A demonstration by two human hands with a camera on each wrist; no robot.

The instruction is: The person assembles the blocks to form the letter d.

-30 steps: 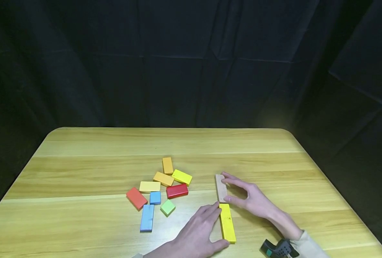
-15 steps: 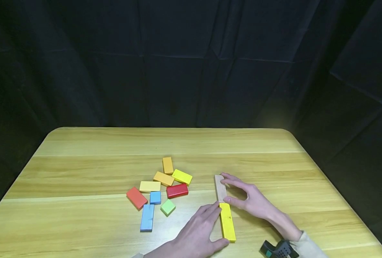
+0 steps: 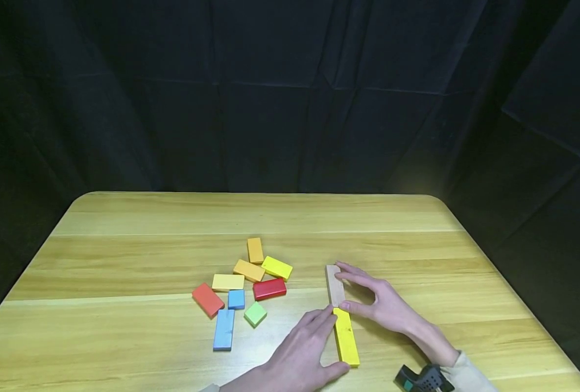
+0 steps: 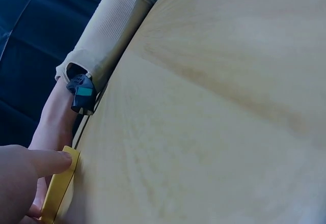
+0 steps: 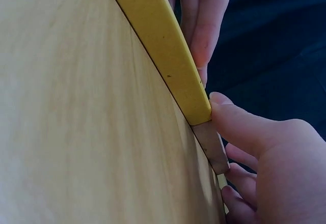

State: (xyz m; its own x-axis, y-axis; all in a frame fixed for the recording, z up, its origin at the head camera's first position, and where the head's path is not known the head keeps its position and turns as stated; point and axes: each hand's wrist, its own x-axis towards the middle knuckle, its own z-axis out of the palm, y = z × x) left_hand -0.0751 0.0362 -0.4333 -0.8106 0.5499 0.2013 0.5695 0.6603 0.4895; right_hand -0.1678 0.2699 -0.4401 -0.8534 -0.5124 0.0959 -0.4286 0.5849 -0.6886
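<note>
On the table's right half, a long yellow block [image 3: 346, 337] and a bare wood block [image 3: 335, 286] lie end to end in a line running away from the person. My left hand [image 3: 302, 348] spans the yellow block, thumb at its near end and fingertips by its far end. In the left wrist view the thumb presses on the end of the yellow block [image 4: 60, 186]. My right hand [image 3: 380, 299] holds the wood block from the right, its thumb beside the joint and its fingers near the far end. The right wrist view shows that thumb [image 5: 244, 124] right at the joint.
Left of the hands lie several loose blocks, among them a dark red one [image 3: 269, 289], a green one [image 3: 255, 314], a long blue one [image 3: 223, 330] and a light red one [image 3: 208, 300]. A dark curtain [image 3: 290, 98] hangs behind the table [image 3: 123, 218].
The yellow block has slid very slightly away from the person, toward the wood block. Both hands keep nearly the same pose, and the loose blocks stay where they were.
</note>
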